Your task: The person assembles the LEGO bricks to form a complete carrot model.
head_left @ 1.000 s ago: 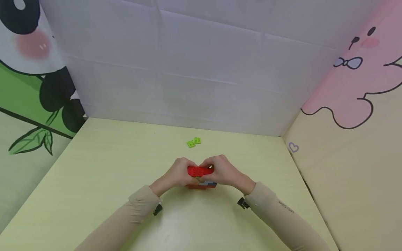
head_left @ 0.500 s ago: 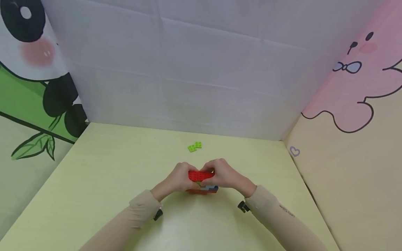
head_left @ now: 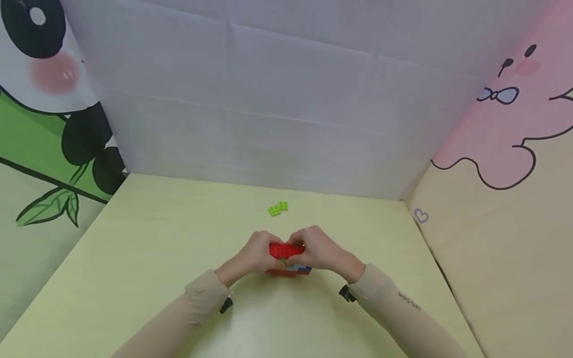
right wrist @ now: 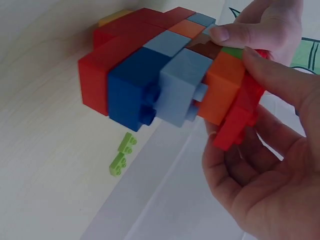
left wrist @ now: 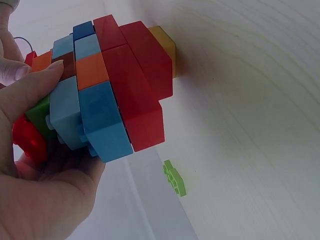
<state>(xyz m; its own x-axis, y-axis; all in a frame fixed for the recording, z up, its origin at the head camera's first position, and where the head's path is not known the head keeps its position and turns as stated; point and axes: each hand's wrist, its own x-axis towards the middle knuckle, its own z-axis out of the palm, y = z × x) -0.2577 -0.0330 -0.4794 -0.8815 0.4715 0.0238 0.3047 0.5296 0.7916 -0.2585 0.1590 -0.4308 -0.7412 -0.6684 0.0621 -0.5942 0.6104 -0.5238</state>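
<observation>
A stack of toy building bricks (head_left: 286, 250) stands between my hands, its studded red top facing up in the head view. My left hand (head_left: 256, 252) grips its left side, thumb pressed on the front face and fingers behind. From the right, my right hand (head_left: 317, 247) holds the upper bricks the same way, thumb in front. The left wrist view shows wide red bricks (left wrist: 132, 95) low in the stack, a yellow brick (left wrist: 165, 47) below them, and blue, orange, brown and green ones above. Part of the red top brick (right wrist: 234, 121) is hidden by my right hand.
Two flat lime green bricks, one nearer (head_left: 274, 211) and one farther (head_left: 283, 205), lie on the pale table (head_left: 179, 214) beyond my hands. A grey-white backdrop (head_left: 286, 99) rises at the table's back edge. Printed panels flank both sides.
The head view has tilted slightly, so everything sits a little lower in it. Both hands keep their hold on the brick stack, with hardly any movement.
</observation>
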